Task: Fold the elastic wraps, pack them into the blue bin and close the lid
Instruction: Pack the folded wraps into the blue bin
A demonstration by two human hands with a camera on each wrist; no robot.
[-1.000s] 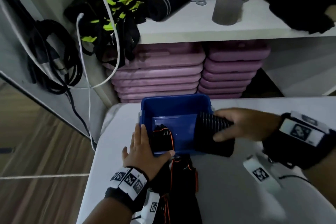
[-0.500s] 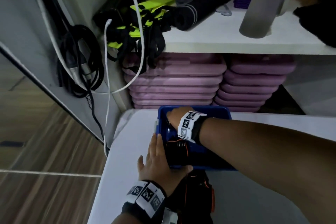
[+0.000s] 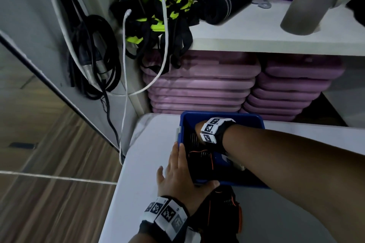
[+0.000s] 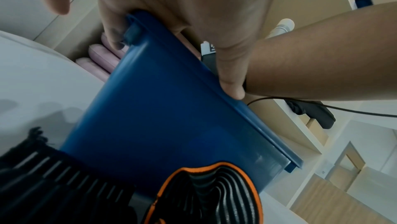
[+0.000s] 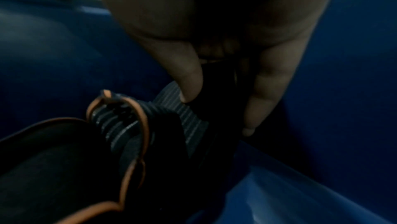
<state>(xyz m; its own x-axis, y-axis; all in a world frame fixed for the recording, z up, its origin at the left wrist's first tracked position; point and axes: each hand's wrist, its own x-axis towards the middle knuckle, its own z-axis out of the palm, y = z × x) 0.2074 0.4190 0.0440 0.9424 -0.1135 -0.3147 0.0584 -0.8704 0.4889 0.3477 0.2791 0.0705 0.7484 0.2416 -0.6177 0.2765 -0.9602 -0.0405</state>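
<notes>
Blue bin [image 3: 254,119], one, on the white table [image 3: 142,163], holding two black elastic wraps [image 5: 171,125]. Third wrap [image 3: 223,209] lying outside, against its near wall. Left hand [image 3: 177,175] flat-fingered, bracing the bin's corner. Right hand [image 3: 199,127] inside, fingers [image 5: 189,81] pinching one ribbed wrap.

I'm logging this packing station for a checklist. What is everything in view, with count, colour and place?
blue bin: one, blue, on the table, lid not on
ribbed wrap: one, black, inside the bin
orange-edged wrap: one, black with orange trim, over the bin's near wall
table: one, white
foam pads: two stacks, pink, under the shelf
cables: black and white, hanging at left
left hand: braces the bin's near-left corner
right hand: pinches the ribbed wrap inside the bin
</notes>
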